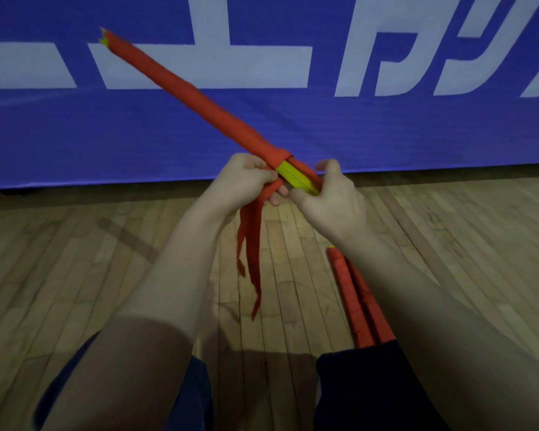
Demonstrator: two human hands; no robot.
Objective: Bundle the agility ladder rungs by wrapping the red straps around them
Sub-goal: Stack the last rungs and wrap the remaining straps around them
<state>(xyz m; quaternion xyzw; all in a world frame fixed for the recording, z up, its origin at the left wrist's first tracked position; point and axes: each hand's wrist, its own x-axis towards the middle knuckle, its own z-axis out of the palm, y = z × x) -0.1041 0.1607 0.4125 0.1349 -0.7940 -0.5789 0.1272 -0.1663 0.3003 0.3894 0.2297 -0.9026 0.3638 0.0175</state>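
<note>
Wooden floor (pixel 75 259) backed by blue banner (pixel 168 129), yellow rungs (pixel 293 178) mostly wound in red strap (pixel 249 237), loose strap pinched by left grip (pixel 243 178), rung ends clasped by right grip (pixel 330 203).

The person's left forearm (pixel 181 275) and right forearm (pixel 417 290) are bare along their whole visible length, from the left grip (pixel 246 178) and right grip (pixel 330 200) back to the near edge. Dark blue cloth covers both legs there: the left leg covering (pixel 199 396) looks navy, the right leg covering (pixel 364 390) almost black. Whether these are trousers or shorts cannot be told.
</note>
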